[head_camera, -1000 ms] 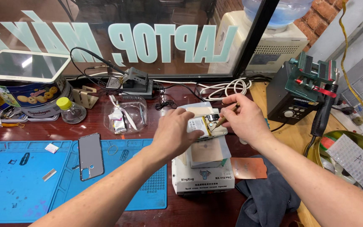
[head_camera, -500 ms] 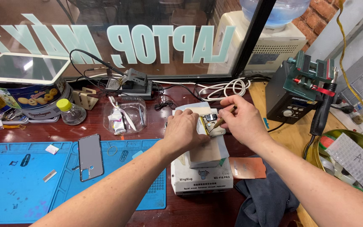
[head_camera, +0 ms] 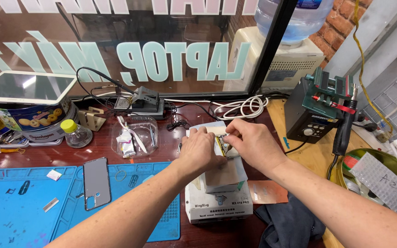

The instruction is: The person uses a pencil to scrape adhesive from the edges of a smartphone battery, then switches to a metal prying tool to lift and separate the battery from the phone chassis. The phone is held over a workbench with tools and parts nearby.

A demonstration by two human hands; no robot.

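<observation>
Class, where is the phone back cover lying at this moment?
In the head view, the phone back cover lies on the blue mat, left of the left hand.

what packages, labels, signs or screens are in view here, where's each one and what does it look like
Window lettering: large pale mirrored letters on the glass behind the bench.
Tablet: far left on a tin, white frame, dark screen.
Cookie tin: round, blue, biscuit pictures.
White box: under both hands, dark print in front.
Phone back cover: grey, on the blue mat.
</observation>
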